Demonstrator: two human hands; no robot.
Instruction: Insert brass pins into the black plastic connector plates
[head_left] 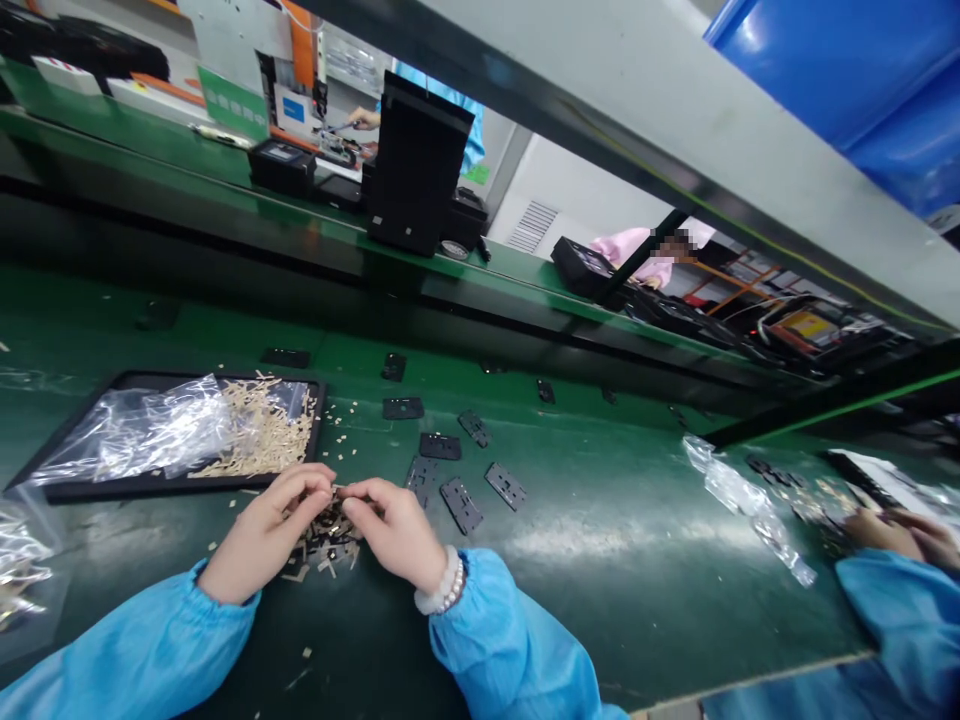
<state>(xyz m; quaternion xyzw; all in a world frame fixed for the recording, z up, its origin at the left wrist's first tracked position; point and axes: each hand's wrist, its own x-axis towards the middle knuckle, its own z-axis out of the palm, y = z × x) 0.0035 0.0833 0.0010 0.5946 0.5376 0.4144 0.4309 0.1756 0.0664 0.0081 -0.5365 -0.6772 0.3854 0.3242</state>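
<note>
My left hand and my right hand meet over a small pile of tan and dark pieces on the green table. The fingers of both hands are pinched together, and what they hold is too small to make out. Just behind my left hand lies a black tray with many tan strips and a clear plastic bag. Several black perforated plates lie beyond my right hand, among them one plate and another.
A plastic bag lies at the left edge. On the right, a co-worker's hands are near small parts and a crumpled bag. A raised shelf with black devices crosses behind, and a slanted metal beam hangs above.
</note>
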